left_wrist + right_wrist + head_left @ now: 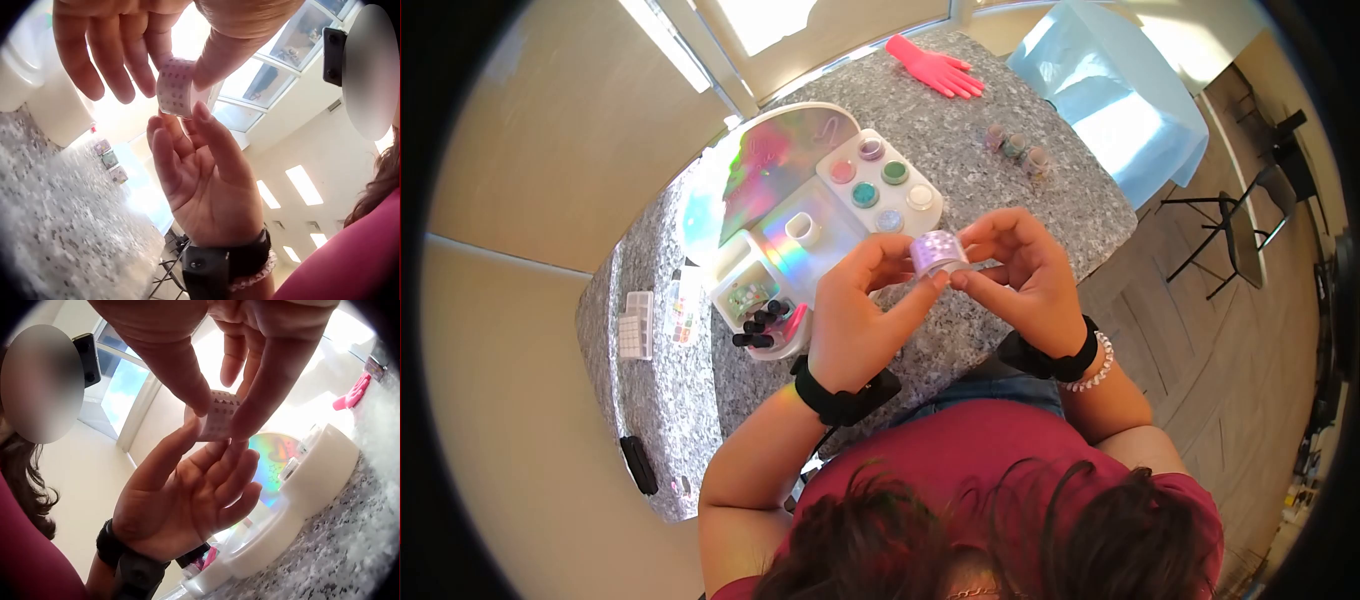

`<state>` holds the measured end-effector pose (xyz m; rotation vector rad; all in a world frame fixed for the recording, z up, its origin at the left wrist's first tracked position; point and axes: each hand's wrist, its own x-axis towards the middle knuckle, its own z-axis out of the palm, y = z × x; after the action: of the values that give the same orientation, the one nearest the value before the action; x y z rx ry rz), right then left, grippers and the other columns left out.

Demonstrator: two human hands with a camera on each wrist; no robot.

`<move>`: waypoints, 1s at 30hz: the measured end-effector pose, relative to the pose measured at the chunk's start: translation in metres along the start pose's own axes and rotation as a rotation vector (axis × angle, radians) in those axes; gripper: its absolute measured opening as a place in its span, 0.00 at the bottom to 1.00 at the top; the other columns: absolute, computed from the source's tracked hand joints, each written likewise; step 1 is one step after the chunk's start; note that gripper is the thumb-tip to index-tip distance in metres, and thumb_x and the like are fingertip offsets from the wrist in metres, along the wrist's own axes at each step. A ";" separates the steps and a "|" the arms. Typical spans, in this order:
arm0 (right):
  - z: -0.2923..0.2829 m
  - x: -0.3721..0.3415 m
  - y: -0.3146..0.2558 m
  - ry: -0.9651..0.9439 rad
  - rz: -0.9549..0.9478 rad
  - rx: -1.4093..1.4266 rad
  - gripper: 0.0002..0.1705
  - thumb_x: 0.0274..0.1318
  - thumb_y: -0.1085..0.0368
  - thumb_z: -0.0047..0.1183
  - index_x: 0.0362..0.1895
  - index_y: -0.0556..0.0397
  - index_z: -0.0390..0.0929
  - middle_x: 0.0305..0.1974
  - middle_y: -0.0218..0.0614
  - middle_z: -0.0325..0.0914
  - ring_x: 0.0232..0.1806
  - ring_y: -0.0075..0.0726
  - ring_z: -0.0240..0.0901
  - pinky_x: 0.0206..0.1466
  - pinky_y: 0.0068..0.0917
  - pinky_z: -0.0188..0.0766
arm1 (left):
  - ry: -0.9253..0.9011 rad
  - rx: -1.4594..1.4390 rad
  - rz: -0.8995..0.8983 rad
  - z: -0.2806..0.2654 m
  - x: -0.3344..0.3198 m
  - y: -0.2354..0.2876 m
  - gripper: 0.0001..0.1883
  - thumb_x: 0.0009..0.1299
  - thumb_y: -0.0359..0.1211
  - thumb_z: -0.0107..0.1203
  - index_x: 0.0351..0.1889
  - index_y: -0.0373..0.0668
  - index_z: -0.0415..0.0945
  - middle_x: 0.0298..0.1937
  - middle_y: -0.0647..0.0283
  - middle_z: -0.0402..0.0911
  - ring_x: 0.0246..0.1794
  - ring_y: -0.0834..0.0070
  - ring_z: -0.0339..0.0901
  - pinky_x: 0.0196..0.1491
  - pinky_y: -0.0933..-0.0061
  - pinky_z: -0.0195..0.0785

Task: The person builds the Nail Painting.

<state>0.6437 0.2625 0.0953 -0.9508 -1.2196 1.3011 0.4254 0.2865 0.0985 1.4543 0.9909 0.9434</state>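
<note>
Strip (938, 250), one, curled, dotted, held up before our chest, above table (948, 338). Our left hand (857, 310) pinches one end, thumb against fingers; our right hand (1022, 285) pinches other end likewise. Thumb tips near each other at lower edge; both our wrists bent inward. Two wrist cameras (857, 396) on us, one per arm. Beyond: one case (785, 213); black-capped bottles (757, 326), too overlapped for us to count; six pots (865, 194). Farther: three jars (1013, 146) in row, then one pink model hand (937, 73).
</note>
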 end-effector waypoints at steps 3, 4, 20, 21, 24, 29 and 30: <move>-0.002 0.000 0.001 -0.032 0.030 -0.077 0.25 0.65 0.73 0.73 0.62 0.53 0.76 0.55 0.31 0.82 0.56 0.25 0.84 0.55 0.26 0.86 | 0.027 -0.146 -0.022 0.002 0.000 -0.002 0.15 0.77 0.32 0.72 0.56 0.35 0.82 0.51 0.61 0.92 0.52 0.77 0.89 0.59 0.71 0.81; -0.003 0.000 0.000 -0.020 0.027 -0.080 0.25 0.65 0.73 0.73 0.62 0.53 0.76 0.55 0.31 0.82 0.56 0.25 0.84 0.55 0.26 0.86 | 0.030 -0.261 -0.040 0.003 -0.001 -0.002 0.14 0.78 0.31 0.72 0.55 0.35 0.83 0.52 0.61 0.92 0.53 0.77 0.89 0.58 0.72 0.81; -0.129 0.092 0.019 0.265 0.029 -1.195 0.26 0.60 0.67 0.68 0.62 0.54 0.80 0.54 0.49 0.88 0.56 0.56 0.86 0.62 0.43 0.81 | -0.053 -0.190 -0.243 -0.001 0.002 -0.014 0.19 0.80 0.37 0.70 0.61 0.32 0.83 0.50 0.58 0.92 0.47 0.76 0.90 0.54 0.72 0.85; -0.128 0.087 0.018 0.295 0.015 -1.149 0.25 0.59 0.67 0.69 0.61 0.54 0.81 0.53 0.49 0.88 0.56 0.54 0.87 0.60 0.43 0.82 | -0.044 -0.210 -0.249 -0.002 0.003 -0.016 0.20 0.80 0.38 0.70 0.62 0.32 0.83 0.50 0.58 0.92 0.48 0.75 0.90 0.54 0.72 0.85; -0.082 0.057 -0.017 0.287 -0.001 -1.032 0.20 0.63 0.72 0.68 0.59 0.56 0.81 0.53 0.45 0.88 0.56 0.42 0.87 0.56 0.37 0.86 | -0.021 -0.265 -0.287 -0.003 0.006 -0.018 0.22 0.81 0.39 0.69 0.64 0.32 0.83 0.51 0.56 0.92 0.48 0.74 0.91 0.55 0.71 0.86; -0.015 0.006 -0.024 -0.046 -0.164 0.008 0.21 0.57 0.81 0.72 0.54 0.57 0.84 0.55 0.38 0.87 0.58 0.33 0.86 0.62 0.31 0.87 | -0.022 -0.306 -0.353 -0.003 0.006 -0.017 0.24 0.83 0.41 0.67 0.66 0.31 0.82 0.53 0.54 0.92 0.50 0.71 0.92 0.55 0.70 0.88; -0.010 0.004 -0.024 -0.048 -0.161 0.010 0.21 0.57 0.81 0.72 0.54 0.57 0.84 0.55 0.38 0.87 0.58 0.33 0.86 0.62 0.31 0.87 | -0.029 -0.307 -0.344 -0.003 0.006 -0.017 0.23 0.83 0.40 0.66 0.67 0.31 0.81 0.54 0.54 0.92 0.50 0.71 0.92 0.55 0.70 0.88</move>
<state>0.6568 0.2654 0.1179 -0.8010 -1.2978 1.2068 0.4233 0.2939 0.0818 1.0005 0.9872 0.7787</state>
